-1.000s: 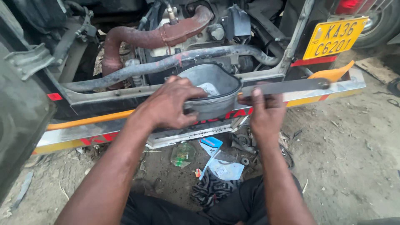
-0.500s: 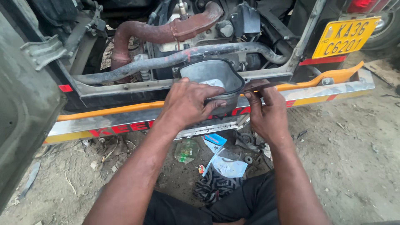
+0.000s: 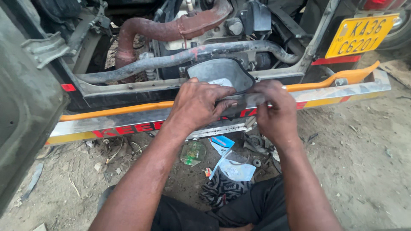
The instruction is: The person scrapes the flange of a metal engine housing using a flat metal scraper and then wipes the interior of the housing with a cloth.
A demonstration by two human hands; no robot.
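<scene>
Hands [image 3: 239, 107] on grey funnel-shaped container [image 3: 220, 75]

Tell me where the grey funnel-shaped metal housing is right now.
In the head view, the grey funnel-shaped metal housing sits centre frame, on the vehicle's rear frame above the chrome bumper, gripped between the left hand and right hand.

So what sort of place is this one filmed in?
Probably an outdoor roadside repair spot: the rear engine bay of a small vehicle stands open, both hands, left hand and right hand, hold a grey funnel-like container, and scraps litter the bare dirt ground.
</scene>
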